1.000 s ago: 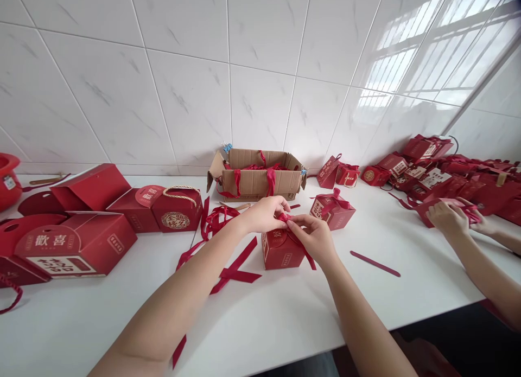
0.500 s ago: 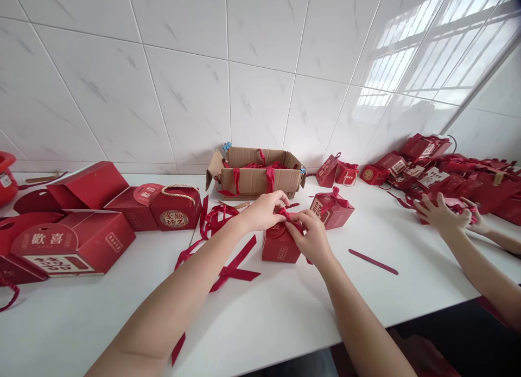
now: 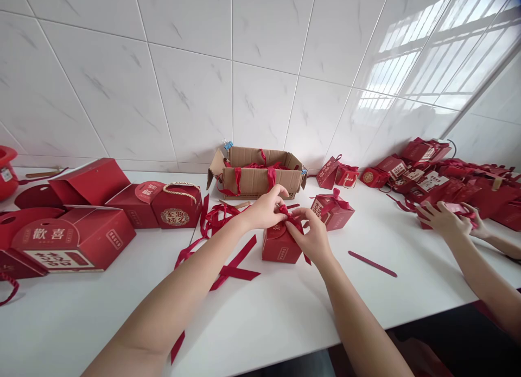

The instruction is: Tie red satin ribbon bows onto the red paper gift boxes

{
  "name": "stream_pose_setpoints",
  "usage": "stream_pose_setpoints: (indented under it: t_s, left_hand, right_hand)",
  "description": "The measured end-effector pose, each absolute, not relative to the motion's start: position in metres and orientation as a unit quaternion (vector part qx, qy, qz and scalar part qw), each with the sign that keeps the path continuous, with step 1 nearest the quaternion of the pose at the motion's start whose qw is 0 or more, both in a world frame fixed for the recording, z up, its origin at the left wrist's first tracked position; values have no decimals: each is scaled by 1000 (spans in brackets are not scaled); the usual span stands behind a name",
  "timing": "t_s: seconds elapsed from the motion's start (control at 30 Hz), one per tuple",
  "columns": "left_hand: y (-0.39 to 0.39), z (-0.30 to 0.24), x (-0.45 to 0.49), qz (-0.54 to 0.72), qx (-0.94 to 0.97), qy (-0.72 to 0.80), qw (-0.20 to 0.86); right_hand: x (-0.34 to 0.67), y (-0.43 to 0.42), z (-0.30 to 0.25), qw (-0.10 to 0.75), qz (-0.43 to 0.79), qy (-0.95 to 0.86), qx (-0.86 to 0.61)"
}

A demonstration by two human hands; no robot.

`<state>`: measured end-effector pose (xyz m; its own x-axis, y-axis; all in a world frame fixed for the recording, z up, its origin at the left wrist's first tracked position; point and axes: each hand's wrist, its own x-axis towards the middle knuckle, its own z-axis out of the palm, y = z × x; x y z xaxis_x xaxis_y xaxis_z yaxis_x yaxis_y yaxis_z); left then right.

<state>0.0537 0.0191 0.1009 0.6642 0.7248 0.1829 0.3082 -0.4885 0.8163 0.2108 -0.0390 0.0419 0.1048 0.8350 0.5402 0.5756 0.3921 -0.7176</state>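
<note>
A small red gift box [image 3: 281, 247] stands upright on the white table in front of me. Its top carries a red ribbon [image 3: 291, 219] gathered into a knot or bow. My left hand [image 3: 269, 208] pinches the ribbon from the left, its fingertips partly hidden behind the knot. From the right, my right hand [image 3: 312, 233] grips the same ribbon between thumb and fingers. Just behind the right hand sits another red box [image 3: 334, 211] with a bow on top. Loose red ribbons [image 3: 238, 271] lie left of the box, partly under my left forearm.
A cardboard box [image 3: 252, 183] holding ribbons stands by the tiled wall. Larger red boxes [image 3: 93, 241] fill the left side. A flat dark-red strip [image 3: 372, 264] lies to the right. Beyond it, a co-worker's hands [image 3: 443, 219] handle a red box before a pile of red boxes [image 3: 431, 176].
My fingers have shifted slightly at the knot, the right-hand ones lifting a little apart. The co-worker's hand has come down closer onto their box. The view has tilted slightly.
</note>
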Motion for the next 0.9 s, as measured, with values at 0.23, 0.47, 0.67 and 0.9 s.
stream_pose_setpoints:
  t_s: [0.23,0.47,0.67,0.9]
  left_hand:
    - [21,100,53,254,813,341,399]
    - [19,101,54,251,836,342,347]
    - [22,90,64,292,827,376,298]
    - [20,94,62,284,815,451,228]
  right_hand:
    - [211,-37,39,533,174,-627,-541]
    - [215,-31,34,558,343,-585,-478]
    - [222,-29,37,563,406,-543,-472]
    - [219,-28,36,601,392,-499,-486]
